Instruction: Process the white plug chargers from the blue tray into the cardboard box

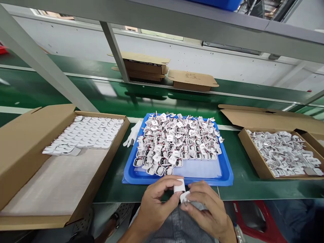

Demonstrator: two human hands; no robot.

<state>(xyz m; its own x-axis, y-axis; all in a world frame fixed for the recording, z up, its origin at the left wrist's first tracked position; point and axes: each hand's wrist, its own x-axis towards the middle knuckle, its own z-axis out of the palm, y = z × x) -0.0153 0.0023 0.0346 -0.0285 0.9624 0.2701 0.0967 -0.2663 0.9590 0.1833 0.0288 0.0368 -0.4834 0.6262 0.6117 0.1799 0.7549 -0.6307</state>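
Observation:
In the head view my left hand [160, 199] pinches a small white plastic housing [179, 186] between thumb and fingers, just in front of the blue tray [177, 181]. My right hand [209, 209] holds a small white cover with metal pins [185, 196] by its edge, close against the housing's lower end. Whether the two parts are joined inside cannot be made out. Many white housings with covers and red and dark wires [177, 138] fill most of the tray, on a white sheet.
At the left, an open cardboard box [101, 175] holds rows of white parts [88, 131]. Another open box [253, 155] at the right holds heaped white parts. A white glove [133, 135] lies left of the tray. Cardboard boxes [192, 81] stand behind, under a metal frame [116, 50].

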